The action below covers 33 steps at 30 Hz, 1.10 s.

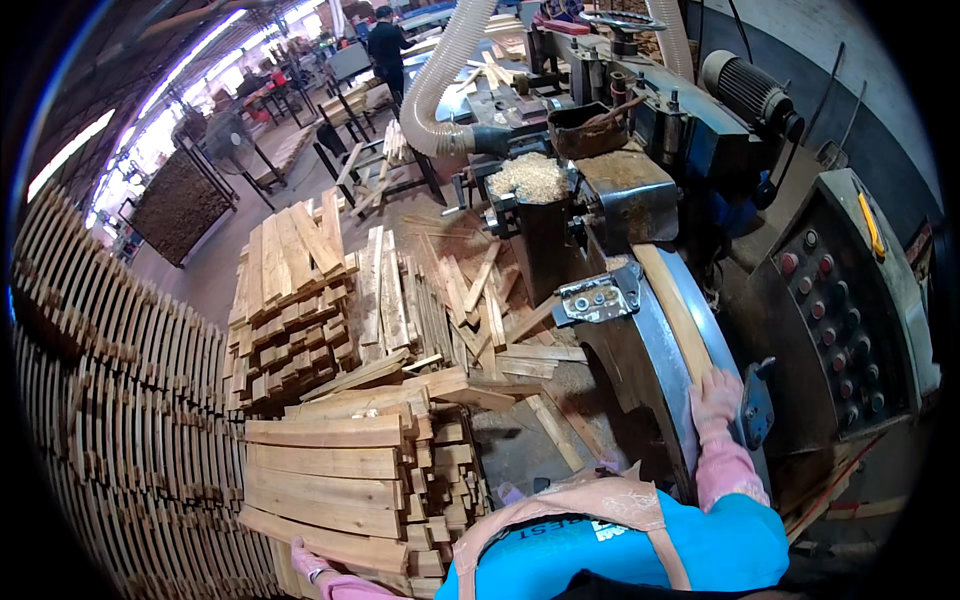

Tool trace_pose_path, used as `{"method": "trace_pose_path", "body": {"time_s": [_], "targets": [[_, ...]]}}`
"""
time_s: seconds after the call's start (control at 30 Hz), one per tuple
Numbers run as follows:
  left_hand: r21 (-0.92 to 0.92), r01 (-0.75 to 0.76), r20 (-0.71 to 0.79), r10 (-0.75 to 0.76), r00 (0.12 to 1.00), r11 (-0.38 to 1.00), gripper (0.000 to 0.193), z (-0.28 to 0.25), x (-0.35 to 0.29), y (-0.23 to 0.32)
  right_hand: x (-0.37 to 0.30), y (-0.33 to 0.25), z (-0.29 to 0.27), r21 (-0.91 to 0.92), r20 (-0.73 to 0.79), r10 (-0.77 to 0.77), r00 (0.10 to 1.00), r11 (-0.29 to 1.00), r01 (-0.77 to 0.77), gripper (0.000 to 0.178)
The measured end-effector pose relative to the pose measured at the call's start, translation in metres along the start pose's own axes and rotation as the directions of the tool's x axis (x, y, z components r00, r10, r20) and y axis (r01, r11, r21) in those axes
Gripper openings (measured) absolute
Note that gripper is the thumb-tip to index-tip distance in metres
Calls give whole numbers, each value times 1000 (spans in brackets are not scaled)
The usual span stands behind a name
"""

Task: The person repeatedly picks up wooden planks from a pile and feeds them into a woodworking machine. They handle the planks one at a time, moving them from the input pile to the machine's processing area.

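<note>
My right hand [715, 400] is closed on the near end of a long, narrow wooden board [672, 312]. The board lies along the metal feed table [712, 318] of a woodworking machine, its far end passing under the metal hood [630, 195]. At lower left, my left hand [306, 562] grips the near edge of another wooden board [325, 540], the closest one on the top layer of a stack. That board sits slightly askew against its neighbours [320, 500]. A metal guide block [598, 298] is fixed left of the fed board.
A control panel [830, 320] with several buttons stands at right. Pale shavings [530, 178] pile by the hood, below a ribbed hose [440, 80]. Another board stack [290, 255] and loose offcuts [480, 285] lie beyond. Slatted wood stacks [120, 430] line the left. A person [385, 50] stands far off.
</note>
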State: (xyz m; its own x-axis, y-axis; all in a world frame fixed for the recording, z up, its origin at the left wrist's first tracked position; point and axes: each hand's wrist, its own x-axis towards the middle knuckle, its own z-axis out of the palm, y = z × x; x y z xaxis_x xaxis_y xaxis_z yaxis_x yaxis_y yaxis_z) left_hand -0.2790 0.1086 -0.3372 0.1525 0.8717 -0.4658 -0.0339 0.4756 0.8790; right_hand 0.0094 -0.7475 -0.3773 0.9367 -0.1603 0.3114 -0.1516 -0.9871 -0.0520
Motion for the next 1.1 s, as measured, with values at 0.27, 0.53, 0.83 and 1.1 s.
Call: {"method": "trace_pose_path", "body": {"time_s": [0.27,0.53,0.83,1.1], "targets": [[7,-466,307,442,843,885,43,168,-134,35,136,-50,44,79,117,2,993,997,-11,37],[-297,2,672,207,711,955,32,443,-368,-126,54,-206,-88,743,8,-624,782,526,412,90],[536,81,825,-542,160,840,54,402,-392,-265,-142,19,-84,202,227,180,957,953,-227,79],[483,100,789,-482,382,870,48,381,-354,-237,-32,19,-2,169,-129,188,974,972,-166,79]]}}
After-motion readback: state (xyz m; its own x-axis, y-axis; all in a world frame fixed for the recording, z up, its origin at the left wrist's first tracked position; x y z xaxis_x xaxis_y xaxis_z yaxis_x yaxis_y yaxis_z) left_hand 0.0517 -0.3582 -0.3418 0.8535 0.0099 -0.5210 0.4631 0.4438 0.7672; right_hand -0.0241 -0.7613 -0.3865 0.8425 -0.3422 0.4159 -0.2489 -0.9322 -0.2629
